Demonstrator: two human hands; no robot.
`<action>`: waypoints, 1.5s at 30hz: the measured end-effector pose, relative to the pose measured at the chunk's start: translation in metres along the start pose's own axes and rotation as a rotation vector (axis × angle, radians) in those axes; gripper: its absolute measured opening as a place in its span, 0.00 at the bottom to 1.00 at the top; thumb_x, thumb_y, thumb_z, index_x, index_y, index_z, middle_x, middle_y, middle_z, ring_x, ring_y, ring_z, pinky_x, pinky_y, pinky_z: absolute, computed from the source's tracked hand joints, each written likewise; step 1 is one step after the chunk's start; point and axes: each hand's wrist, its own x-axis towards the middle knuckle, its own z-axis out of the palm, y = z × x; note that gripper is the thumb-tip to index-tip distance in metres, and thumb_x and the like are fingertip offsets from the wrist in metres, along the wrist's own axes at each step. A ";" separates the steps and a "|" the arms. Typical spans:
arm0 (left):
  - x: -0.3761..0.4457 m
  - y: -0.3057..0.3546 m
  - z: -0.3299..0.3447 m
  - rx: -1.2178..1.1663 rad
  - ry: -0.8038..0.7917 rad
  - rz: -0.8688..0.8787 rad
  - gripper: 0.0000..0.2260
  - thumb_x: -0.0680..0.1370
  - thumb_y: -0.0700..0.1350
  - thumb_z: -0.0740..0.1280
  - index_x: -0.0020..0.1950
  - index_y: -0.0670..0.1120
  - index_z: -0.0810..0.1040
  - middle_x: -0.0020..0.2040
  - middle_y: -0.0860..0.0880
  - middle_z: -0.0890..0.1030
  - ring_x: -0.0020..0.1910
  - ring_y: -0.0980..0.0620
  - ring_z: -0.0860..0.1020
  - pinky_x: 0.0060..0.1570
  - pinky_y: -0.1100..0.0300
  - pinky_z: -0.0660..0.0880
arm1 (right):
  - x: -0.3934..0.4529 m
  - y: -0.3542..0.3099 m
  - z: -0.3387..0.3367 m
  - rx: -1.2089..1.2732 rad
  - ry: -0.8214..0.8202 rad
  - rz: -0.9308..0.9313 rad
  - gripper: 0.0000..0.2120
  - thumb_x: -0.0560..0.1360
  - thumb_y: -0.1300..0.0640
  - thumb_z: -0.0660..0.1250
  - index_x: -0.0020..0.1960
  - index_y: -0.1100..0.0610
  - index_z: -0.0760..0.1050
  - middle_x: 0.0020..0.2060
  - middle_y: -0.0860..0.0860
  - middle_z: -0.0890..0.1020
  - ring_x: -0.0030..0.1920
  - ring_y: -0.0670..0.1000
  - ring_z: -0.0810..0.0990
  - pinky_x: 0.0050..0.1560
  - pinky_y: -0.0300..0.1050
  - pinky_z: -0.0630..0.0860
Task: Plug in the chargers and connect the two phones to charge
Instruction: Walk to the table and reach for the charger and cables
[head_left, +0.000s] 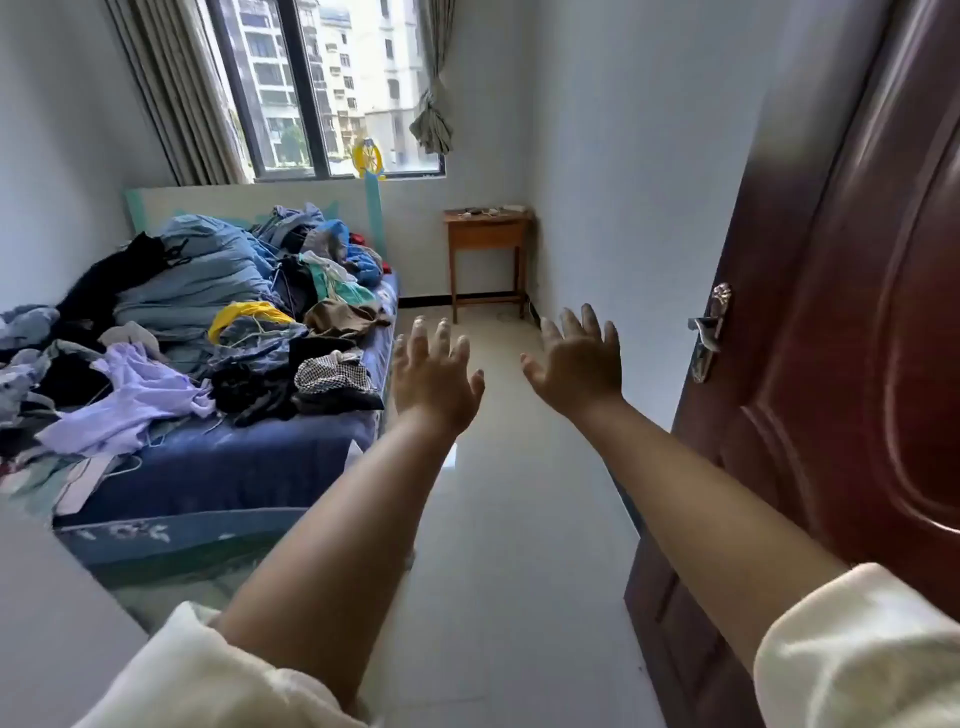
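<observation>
Both my arms reach forward over the floor from the doorway. My left hand is open with fingers spread and holds nothing. My right hand is open too, palm turned inward, empty. Far ahead in the room's right corner stands a small wooden table. On its top lie a few small dark and white items, too small to tell whether they are phones or chargers. A thin cable lies on the floor under the table by the wall. Both hands are well short of the table.
A bed with a blue sheet fills the left side, piled with several clothes. A dark red door with a metal handle stands open on the right. Pale tiled floor runs between them to the window.
</observation>
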 end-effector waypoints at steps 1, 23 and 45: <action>0.009 0.000 0.013 0.030 -0.029 -0.009 0.23 0.78 0.53 0.53 0.71 0.47 0.57 0.75 0.45 0.54 0.73 0.42 0.47 0.71 0.47 0.46 | 0.008 0.002 0.013 -0.018 -0.027 0.013 0.25 0.77 0.48 0.59 0.70 0.60 0.62 0.71 0.60 0.64 0.72 0.59 0.56 0.70 0.58 0.54; 0.404 -0.067 0.274 -0.013 -0.329 -0.063 0.22 0.79 0.53 0.52 0.72 0.48 0.55 0.75 0.46 0.54 0.74 0.42 0.47 0.71 0.50 0.46 | 0.377 0.090 0.316 -0.010 -0.328 0.050 0.23 0.77 0.48 0.58 0.68 0.59 0.64 0.71 0.58 0.65 0.72 0.57 0.58 0.69 0.56 0.57; 0.957 -0.182 0.501 0.000 -0.346 0.056 0.22 0.79 0.53 0.51 0.72 0.48 0.55 0.76 0.46 0.53 0.74 0.43 0.47 0.71 0.50 0.46 | 0.897 0.146 0.587 0.013 -0.283 0.153 0.24 0.78 0.48 0.57 0.71 0.57 0.61 0.72 0.58 0.61 0.73 0.57 0.55 0.70 0.54 0.55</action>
